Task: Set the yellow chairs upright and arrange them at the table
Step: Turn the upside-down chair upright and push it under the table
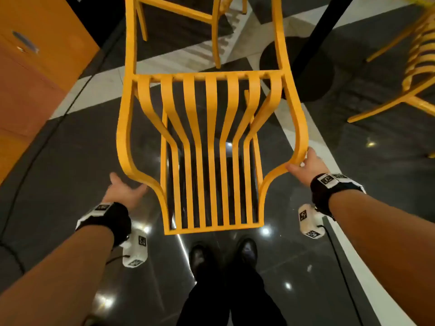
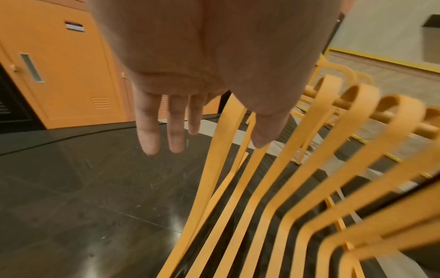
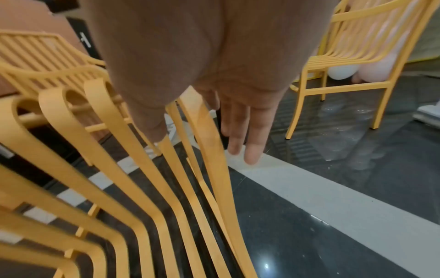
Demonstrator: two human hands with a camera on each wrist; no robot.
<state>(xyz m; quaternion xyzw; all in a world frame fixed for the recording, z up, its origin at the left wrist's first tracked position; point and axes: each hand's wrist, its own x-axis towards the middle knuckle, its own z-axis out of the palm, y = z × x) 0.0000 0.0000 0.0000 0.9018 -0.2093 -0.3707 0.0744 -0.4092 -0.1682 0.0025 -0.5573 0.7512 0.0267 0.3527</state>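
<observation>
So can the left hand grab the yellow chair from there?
Probably yes. The left hand is open right beside the chair frame's lower left curve, nothing between them.

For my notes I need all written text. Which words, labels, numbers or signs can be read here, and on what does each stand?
No text can be read.
Wrist bands: black-and-white square marker patterns, no letters.
Orange locker door: small dark plate, too blurred to read.
Yellow chair: no label visible.
</observation>
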